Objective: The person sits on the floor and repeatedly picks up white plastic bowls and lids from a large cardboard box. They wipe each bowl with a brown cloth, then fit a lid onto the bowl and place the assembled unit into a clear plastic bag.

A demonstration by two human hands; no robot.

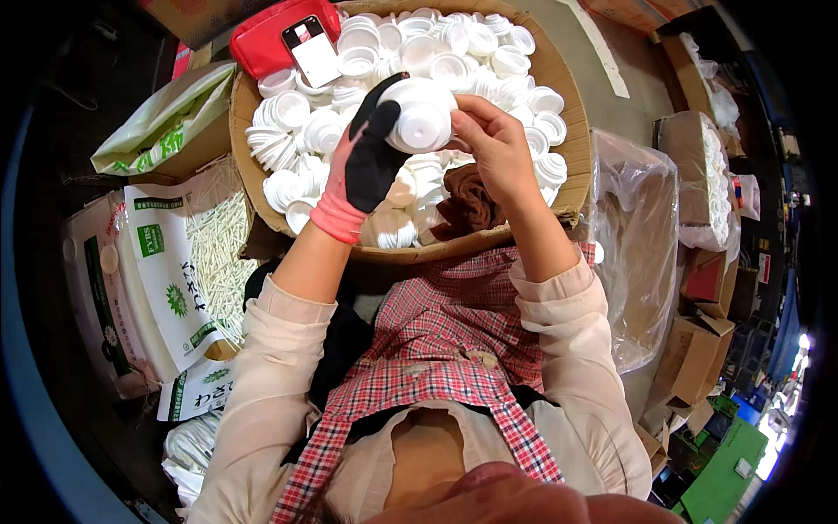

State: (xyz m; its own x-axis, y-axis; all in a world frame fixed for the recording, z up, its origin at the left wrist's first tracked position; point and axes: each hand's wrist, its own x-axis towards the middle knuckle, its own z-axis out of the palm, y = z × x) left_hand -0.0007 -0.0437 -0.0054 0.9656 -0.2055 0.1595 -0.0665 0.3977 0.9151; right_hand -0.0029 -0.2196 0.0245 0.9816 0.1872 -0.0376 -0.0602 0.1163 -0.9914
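Observation:
My left hand [370,170], in a black glove with a pink cuff, grips a white round plastic lid [423,109] between thumb and fingers. Bare, my right hand [499,144] pinches the same lid at its right edge. Both hands hold it above a large cardboard box [572,96] filled with similar white plastic pieces [345,61], some in nested stacks. A crumpled brown cloth [470,203] lies on the pieces just below my right hand. The lid hides some of my fingertips.
A red pouch [275,39] and a phone [314,57] rest at the box's far left. To the left, a printed white bag [161,271] lies beside thin white sticks [223,249]. A clear plastic bag [642,253] and cardboard boxes [694,358] stand on the right.

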